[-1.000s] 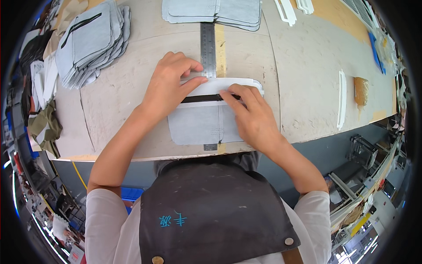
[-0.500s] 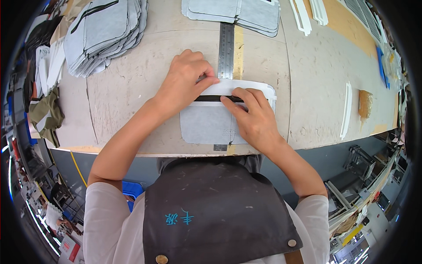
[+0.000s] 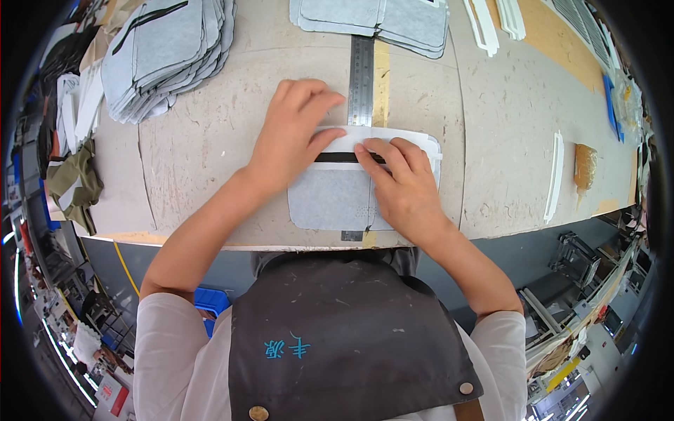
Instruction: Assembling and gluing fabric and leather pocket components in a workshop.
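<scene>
A light grey fabric panel with rounded corners lies before me at the table's front edge. Across it run a black strip and, along its far side, a white band. My left hand is over the panel's left far corner, thumb on the white band and fingers spread above the table. My right hand rests on the panel's right half, with thumb and forefinger together at the black strip's far edge. What those fingertips grip, if anything, is too small to make out. A steel ruler runs under the panel.
A stack of grey panels stands at the far left, another grey stack at the far middle. White strips lie far right; a narrow white piece and an amber block are at right. Olive cloth hangs over the left edge.
My left fingers have spread from a pinch and lifted off the panel's far edge. My right thumb and forefinger have drawn together and shifted slightly away from me. The panel looks unmoved.
</scene>
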Demonstrator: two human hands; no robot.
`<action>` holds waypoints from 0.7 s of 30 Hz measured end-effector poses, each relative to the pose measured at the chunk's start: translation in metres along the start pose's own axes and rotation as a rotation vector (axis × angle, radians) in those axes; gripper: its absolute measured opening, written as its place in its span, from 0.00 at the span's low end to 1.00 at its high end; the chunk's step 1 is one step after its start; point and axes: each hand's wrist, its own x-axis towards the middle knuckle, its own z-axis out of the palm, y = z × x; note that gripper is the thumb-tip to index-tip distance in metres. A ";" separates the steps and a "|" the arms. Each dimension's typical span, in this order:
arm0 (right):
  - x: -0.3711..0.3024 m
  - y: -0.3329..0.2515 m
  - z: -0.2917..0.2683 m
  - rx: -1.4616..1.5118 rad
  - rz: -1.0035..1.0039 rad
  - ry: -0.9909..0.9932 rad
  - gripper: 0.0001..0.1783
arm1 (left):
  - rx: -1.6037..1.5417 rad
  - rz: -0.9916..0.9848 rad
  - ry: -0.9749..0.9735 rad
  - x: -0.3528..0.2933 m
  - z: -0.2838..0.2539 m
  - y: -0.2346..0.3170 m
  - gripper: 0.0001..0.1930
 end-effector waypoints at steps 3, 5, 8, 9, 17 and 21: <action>0.002 -0.002 0.000 -0.014 0.030 0.018 0.26 | 0.111 0.245 -0.214 -0.019 0.002 0.009 0.29; 0.001 0.000 0.000 -0.012 0.049 0.026 0.26 | 0.154 0.189 -0.309 -0.029 -0.003 0.021 0.32; -0.003 0.007 0.002 0.099 0.055 0.073 0.26 | 0.231 0.126 -0.401 -0.035 -0.008 0.026 0.36; -0.004 0.008 0.001 0.100 0.060 0.055 0.25 | 0.267 0.119 -0.400 -0.036 -0.010 0.026 0.37; -0.004 0.008 -0.001 -0.121 0.000 0.047 0.23 | 0.153 0.143 -0.395 -0.036 0.009 0.044 0.41; -0.007 0.009 -0.002 -0.102 0.018 0.020 0.25 | 0.185 0.127 -0.367 -0.038 0.013 0.047 0.41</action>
